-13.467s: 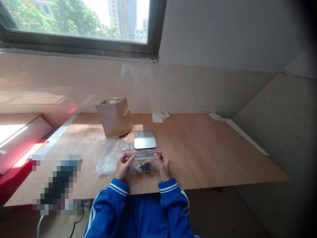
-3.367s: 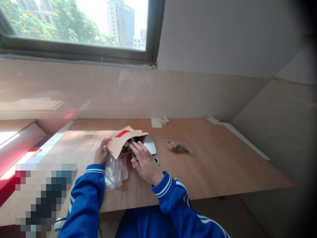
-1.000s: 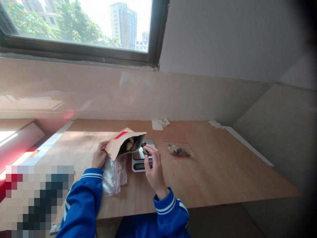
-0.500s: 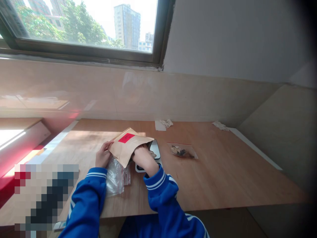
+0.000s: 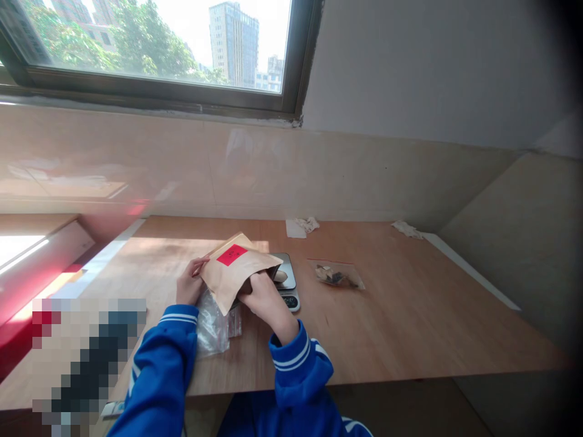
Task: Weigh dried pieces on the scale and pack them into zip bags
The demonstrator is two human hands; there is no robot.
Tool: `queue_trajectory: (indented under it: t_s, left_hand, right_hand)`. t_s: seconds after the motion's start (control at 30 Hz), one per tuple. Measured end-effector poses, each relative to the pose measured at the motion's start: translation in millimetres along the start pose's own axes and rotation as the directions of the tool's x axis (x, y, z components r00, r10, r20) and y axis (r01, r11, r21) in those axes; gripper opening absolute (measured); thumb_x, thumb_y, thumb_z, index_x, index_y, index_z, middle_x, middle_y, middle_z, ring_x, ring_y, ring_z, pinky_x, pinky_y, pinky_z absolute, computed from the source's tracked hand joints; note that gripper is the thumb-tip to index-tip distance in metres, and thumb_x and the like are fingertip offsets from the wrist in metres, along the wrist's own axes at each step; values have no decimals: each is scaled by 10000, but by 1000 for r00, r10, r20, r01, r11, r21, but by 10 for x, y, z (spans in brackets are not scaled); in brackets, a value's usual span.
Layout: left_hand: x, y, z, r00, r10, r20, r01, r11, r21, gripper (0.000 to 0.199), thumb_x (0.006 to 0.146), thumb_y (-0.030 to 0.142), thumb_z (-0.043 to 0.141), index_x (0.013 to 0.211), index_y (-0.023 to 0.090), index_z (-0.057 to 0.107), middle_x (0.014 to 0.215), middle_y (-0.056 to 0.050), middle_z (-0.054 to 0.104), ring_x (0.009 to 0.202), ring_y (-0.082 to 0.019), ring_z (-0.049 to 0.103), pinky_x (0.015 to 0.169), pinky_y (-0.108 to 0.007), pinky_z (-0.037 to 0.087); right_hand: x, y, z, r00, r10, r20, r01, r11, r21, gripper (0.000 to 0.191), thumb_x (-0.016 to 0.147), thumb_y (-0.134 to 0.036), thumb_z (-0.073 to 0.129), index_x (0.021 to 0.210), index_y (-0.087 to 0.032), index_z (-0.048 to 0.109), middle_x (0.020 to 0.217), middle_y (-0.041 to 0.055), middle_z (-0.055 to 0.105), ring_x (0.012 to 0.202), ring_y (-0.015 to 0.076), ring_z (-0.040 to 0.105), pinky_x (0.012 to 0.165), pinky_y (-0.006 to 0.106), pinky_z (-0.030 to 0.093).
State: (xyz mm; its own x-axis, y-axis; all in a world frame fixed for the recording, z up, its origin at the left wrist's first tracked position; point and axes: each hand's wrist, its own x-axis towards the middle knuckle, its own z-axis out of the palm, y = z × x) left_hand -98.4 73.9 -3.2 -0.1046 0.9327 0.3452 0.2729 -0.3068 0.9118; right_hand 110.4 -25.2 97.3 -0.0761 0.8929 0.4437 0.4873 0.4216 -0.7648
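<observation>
My left hand (image 5: 189,283) grips the left edge of a brown kraft paper bag (image 5: 218,276) with a red label. The bag is tilted, its mouth facing right and toward me. My right hand (image 5: 266,298) is at that mouth with its fingers curled inward; the fingertips are hidden inside the bag, so what they hold cannot be made out. Behind the bag's mouth stands a small digital scale (image 5: 289,291), partly covered. On its plate lies a pale, flat piece (image 5: 281,277). Clear zip bags (image 5: 213,328) lie flat under the paper bag, near my left wrist.
A clear zip bag of dark and pale dried pieces (image 5: 336,275) lies right of the scale. At the table's back are a white paper with crumpled tissue (image 5: 306,226) and another tissue (image 5: 407,229). The wooden table's front edge (image 5: 410,380) runs before me.
My right hand has drawn partway out of the paper bag, toward me. More of the hand and the scale's display now show. The left hand still holds the bag in nearly the same place.
</observation>
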Motion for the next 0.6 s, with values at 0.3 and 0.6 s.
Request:
queue_trajectory:
  t_s: [0.3, 0.6]
  left_hand:
    - [-5, 52, 3, 1000, -11, -5, 11, 999, 36, 343, 676, 272, 617, 1013, 209, 613, 1149, -62, 655, 1099, -248, 593, 915, -370, 497]
    - [18, -50, -18, 1000, -3, 4, 2, 1000, 30, 371, 693, 282, 609, 1055, 200, 606, 1130, -74, 652, 1059, -251, 604, 891, -377, 500]
  right_hand:
    - [-150, -201, -218, 991, 95, -93, -86, 992, 92, 234, 714, -216, 686, 942, -235, 634, 1063, 46, 505, 1038, 205, 565, 978, 362, 461]
    - [-308, -45, -328, 937, 134, -322, -43, 960, 275, 328, 783, -345, 662, 1085, -232, 601, 1150, 87, 512, 1091, 212, 538, 912, 355, 508]
